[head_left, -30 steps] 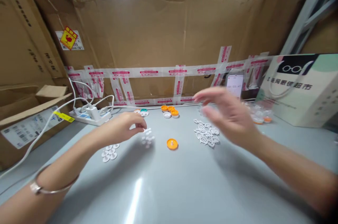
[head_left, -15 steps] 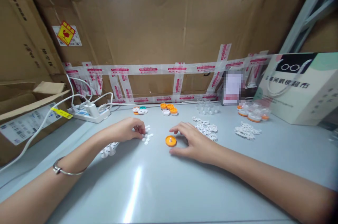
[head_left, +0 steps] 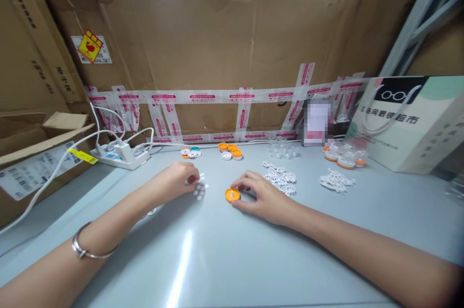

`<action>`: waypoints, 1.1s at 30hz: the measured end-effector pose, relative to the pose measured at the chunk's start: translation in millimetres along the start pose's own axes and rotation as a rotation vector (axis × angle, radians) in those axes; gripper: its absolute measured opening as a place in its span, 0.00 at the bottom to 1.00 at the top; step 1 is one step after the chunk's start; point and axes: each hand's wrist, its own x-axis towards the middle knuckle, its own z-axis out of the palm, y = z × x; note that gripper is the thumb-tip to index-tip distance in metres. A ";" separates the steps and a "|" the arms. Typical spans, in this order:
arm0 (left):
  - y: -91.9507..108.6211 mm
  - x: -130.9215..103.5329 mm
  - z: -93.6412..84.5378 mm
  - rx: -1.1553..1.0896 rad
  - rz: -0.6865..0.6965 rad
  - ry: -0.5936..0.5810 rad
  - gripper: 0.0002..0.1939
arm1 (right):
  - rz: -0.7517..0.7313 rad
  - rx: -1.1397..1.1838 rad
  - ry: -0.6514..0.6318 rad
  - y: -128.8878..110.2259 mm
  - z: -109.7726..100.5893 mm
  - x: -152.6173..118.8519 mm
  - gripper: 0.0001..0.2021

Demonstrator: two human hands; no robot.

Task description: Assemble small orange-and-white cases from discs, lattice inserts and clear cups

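Observation:
My right hand (head_left: pixel 264 198) has its thumb and fingertips around the right side of a shallow orange round cap (head_left: pixel 229 197), which lies on the table with a small white post in its middle. My left hand (head_left: pixel 177 180) is at a loose group of small white discs (head_left: pixel 198 193), fingers and thumb pinched together. What is between those fingertips, if anything, is hidden. Under my left forearm, a few white pieces (head_left: pixel 152 212) partly show. White openwork gear-like pieces (head_left: pixel 281 182) lie behind my right hand.
Along the back are orange and white caps (head_left: pixel 231 148), white, orange and teal rings (head_left: pixel 191 153), clear cups (head_left: pixel 283 148) and clear-topped orange pieces (head_left: pixel 345 158). More white openwork pieces (head_left: pixel 336 181) lie right. A power strip (head_left: pixel 121 157), carton (head_left: pixel 39 165) and paper bag (head_left: pixel 402 129) flank the table (head_left: pixel 232 259).
My right hand's thumb and fingers have closed in onto the orange cap. My left fingers have drawn tighter together beside the white discs. The view has shifted slightly.

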 end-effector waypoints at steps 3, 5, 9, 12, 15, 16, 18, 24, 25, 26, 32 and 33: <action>19.1 -1.3 4.1 -0.155 0.091 0.134 0.07 | 0.001 0.015 -0.003 1.3 1.1 0.8 0.13; 32.5 -2.0 7.9 -0.237 0.158 0.177 0.07 | -0.006 0.028 -0.008 2.0 1.7 1.8 0.13; 46.2 -0.1 17.8 -0.228 0.251 0.184 0.08 | -0.023 0.036 -0.020 1.7 1.3 2.7 0.13; 44.5 1.9 23.9 -0.156 0.293 0.180 0.08 | -0.034 0.031 -0.042 1.0 0.3 1.7 0.14; 41.1 2.2 28.3 -0.105 0.317 0.185 0.09 | -0.052 0.021 -0.045 1.1 0.0 0.9 0.16; 40.6 2.1 29.7 -0.093 0.327 0.192 0.09 | -0.055 0.019 -0.045 1.2 0.0 1.0 0.17; 40.3 1.9 32.4 -0.074 0.357 0.213 0.08 | -0.053 0.017 -0.044 1.3 0.0 1.6 0.17; 40.3 1.4 35.6 -0.026 0.412 0.247 0.08 | -0.039 0.040 -0.051 -0.3 -1.3 2.8 0.16; 40.0 1.0 35.3 -0.025 0.418 0.239 0.09 | -0.036 0.044 -0.052 -0.5 -1.4 2.6 0.16; 39.7 0.5 34.9 -0.024 0.424 0.234 0.09 | -0.034 0.048 -0.054 -0.6 -1.5 2.5 0.16; 39.0 -3.0 30.9 -0.020 0.439 0.219 0.11 | -0.029 0.045 -0.054 0.0 -2.2 2.0 0.16; 39.2 -3.4 29.9 -0.026 0.432 0.213 0.12 | -0.031 0.042 -0.053 0.2 -2.4 1.9 0.16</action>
